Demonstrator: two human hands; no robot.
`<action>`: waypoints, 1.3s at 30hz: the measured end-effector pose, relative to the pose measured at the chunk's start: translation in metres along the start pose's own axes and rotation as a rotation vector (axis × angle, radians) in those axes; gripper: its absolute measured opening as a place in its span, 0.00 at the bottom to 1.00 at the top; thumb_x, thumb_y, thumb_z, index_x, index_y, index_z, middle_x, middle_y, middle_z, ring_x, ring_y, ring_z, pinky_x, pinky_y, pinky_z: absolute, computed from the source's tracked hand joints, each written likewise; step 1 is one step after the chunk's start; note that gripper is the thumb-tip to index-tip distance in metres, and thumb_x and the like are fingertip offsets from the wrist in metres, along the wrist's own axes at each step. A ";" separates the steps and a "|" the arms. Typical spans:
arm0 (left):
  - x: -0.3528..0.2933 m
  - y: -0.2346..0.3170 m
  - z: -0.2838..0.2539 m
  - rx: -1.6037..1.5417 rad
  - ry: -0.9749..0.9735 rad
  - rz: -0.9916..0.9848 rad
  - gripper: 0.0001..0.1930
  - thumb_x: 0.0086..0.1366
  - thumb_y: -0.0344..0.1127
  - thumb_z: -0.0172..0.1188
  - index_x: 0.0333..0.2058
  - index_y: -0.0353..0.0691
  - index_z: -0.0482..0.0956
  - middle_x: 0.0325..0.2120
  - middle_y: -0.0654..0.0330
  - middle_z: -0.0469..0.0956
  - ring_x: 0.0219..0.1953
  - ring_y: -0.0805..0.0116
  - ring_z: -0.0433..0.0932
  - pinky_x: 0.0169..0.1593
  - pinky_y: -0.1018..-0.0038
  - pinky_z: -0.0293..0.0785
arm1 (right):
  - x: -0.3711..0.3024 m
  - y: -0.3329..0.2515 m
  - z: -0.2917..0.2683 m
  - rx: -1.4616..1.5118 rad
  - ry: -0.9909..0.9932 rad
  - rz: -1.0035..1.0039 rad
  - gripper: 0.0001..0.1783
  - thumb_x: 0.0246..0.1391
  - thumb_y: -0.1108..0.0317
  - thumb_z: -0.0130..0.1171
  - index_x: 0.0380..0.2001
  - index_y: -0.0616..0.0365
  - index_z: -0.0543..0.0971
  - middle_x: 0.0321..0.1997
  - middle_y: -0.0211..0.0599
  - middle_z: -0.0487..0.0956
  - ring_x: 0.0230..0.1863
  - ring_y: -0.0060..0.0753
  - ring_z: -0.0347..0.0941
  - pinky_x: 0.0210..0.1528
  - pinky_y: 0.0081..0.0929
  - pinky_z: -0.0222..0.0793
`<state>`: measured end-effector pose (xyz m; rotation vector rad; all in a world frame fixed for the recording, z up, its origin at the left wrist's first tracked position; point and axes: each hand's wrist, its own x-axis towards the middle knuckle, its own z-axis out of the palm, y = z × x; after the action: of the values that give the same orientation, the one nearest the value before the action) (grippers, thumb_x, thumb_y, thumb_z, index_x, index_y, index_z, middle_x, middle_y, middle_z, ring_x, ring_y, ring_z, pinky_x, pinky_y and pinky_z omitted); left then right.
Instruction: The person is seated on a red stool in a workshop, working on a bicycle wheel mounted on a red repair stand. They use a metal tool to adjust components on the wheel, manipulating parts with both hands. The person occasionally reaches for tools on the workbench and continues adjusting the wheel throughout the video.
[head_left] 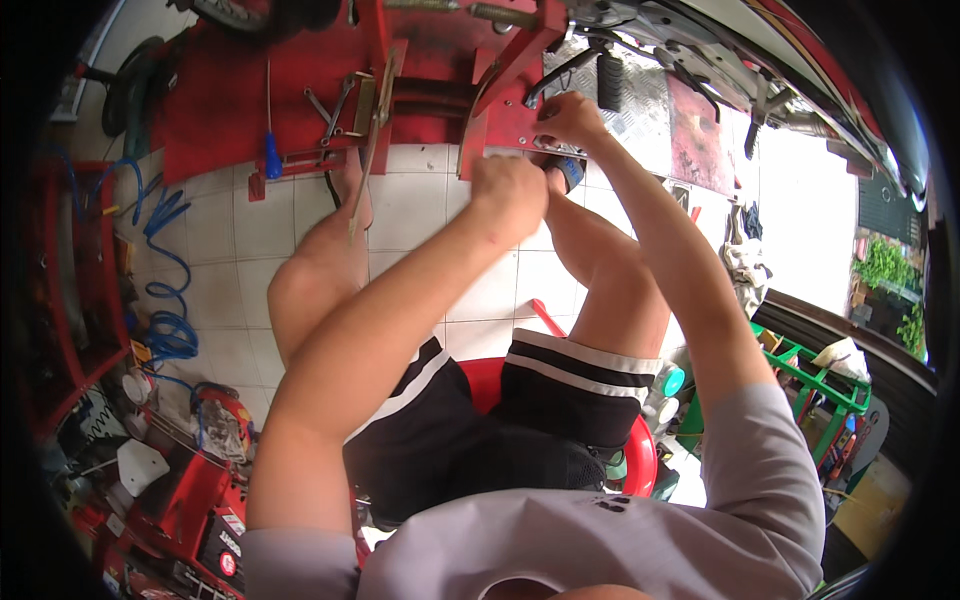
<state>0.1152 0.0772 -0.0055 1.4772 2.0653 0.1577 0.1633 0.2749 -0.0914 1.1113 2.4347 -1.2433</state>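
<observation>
The person is sitting on a red stool (640, 455) over a white tiled floor (420, 205), both hands reaching to a red metal lift frame (505, 95). The left hand (508, 190) is curling into a closed fist just below the frame's painted, scuffed edge; what it is gripping cannot be told. The right hand (568, 120) is pinching its fingers against the frame's bolted plate. A blue-handled screwdriver (271, 150) is lying on the frame, well apart to the left.

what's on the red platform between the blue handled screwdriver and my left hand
In the head view, loose wrenches and a slanting metal bar lie on the red platform between the blue-handled screwdriver and your left hand.
</observation>
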 end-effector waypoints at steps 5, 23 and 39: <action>0.026 -0.035 -0.009 -0.295 0.203 -0.158 0.19 0.60 0.39 0.55 0.42 0.26 0.72 0.39 0.37 0.75 0.45 0.43 0.76 0.48 0.56 0.73 | -0.037 -0.045 -0.014 0.627 0.122 -0.197 0.07 0.43 0.74 0.62 0.27 0.66 0.79 0.25 0.37 0.80 0.27 0.25 0.78 0.31 0.20 0.73; 0.112 -0.053 0.041 -0.691 0.846 -0.173 0.11 0.65 0.30 0.49 0.43 0.28 0.66 0.38 0.38 0.74 0.41 0.37 0.73 0.42 0.54 0.68 | -0.018 -0.048 -0.021 0.668 0.217 -0.206 0.09 0.46 0.75 0.62 0.33 0.68 0.78 0.30 0.39 0.81 0.31 0.26 0.78 0.35 0.21 0.74; 0.106 -0.068 0.028 -0.442 0.723 -0.089 0.14 0.67 0.37 0.50 0.37 0.28 0.64 0.20 0.46 0.77 0.26 0.42 0.77 0.31 0.56 0.71 | -0.011 -0.056 -0.018 0.395 0.253 -0.177 0.10 0.43 0.68 0.62 0.31 0.56 0.83 0.28 0.32 0.83 0.30 0.24 0.81 0.40 0.20 0.74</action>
<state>0.0513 0.1401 -0.0977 1.1360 2.4022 1.1770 0.1353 0.2620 -0.0401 1.2344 2.5847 -1.8009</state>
